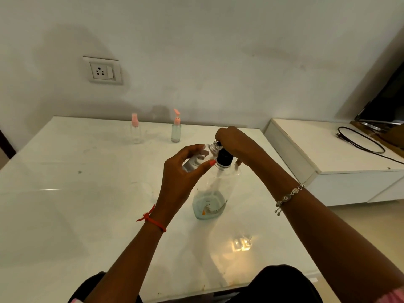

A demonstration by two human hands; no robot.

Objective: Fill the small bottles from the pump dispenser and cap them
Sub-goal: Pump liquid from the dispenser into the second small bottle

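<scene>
Head view: left hand (185, 169) curls round a small clear bottle (197, 159), thumb and fingers clasping its body, the bottle tilted so its open threaded mouth meets the nozzle of the pump dispenser (215, 184); right hand (234, 142) sits on top of the pump head, fingers bent down over it, gripping or pressing it, though the nozzle itself is hidden beneath the hand; dispenser stands upright on the white table (87, 193), near the middle, just ahead of the person.

Step in hand, as judged: filling this bottle. To do it well, keep the mouth snug under the spout and the bottle tilted only as much as needed; press in slow full strokes, steadying the dispenser so it does not rock; little liquid shows in the base, so the pump may draw air and spit; stop short of the neck to leave room for the cap.

Materials: dispenser is clear, broad-shouldered plastic with a black collar, a pale greenish liquid pooled low; the held bottle is thin, transparent, glossy; table top is smooth and reflective, with faint smudges.

At the far edge stand two more small bottles, well apart: a spray bottle (135, 130) with a pink cap, seemingly empty, and a pump bottle (176, 127) with a pink top, greenish inside; both capped.
</scene>
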